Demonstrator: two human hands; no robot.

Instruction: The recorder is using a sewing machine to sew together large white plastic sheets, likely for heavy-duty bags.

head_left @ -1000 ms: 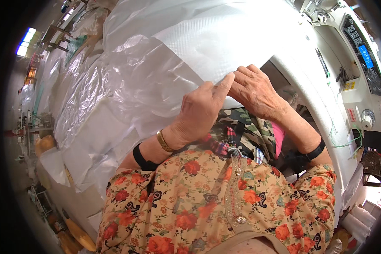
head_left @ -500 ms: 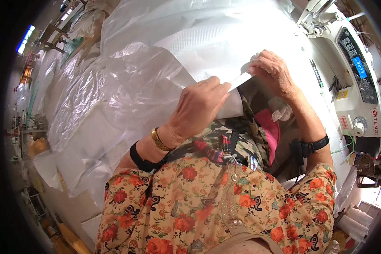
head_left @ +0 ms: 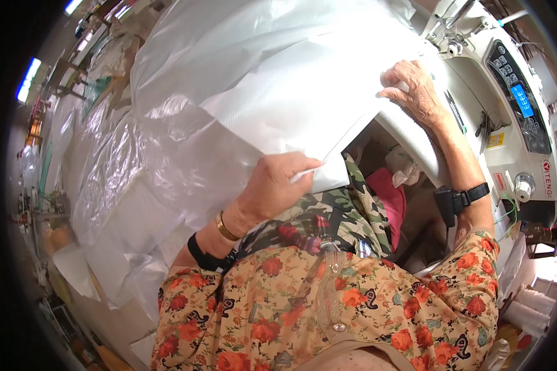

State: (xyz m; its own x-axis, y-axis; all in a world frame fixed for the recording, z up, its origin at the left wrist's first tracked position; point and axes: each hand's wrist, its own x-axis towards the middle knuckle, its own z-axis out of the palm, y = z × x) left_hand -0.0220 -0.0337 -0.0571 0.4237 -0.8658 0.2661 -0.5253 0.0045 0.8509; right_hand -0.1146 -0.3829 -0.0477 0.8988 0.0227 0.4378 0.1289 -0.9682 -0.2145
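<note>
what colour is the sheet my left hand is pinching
The sheet is white; it shows best in the head view.

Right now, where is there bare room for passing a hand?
Through the gap bordered by the textured white sheet, the white table edge and the pink cloth; crumpled white material narrows it. It is crowded at left, with translucent plastic sheeting, and around the left hand, which pinches the sheet's edge.
</note>
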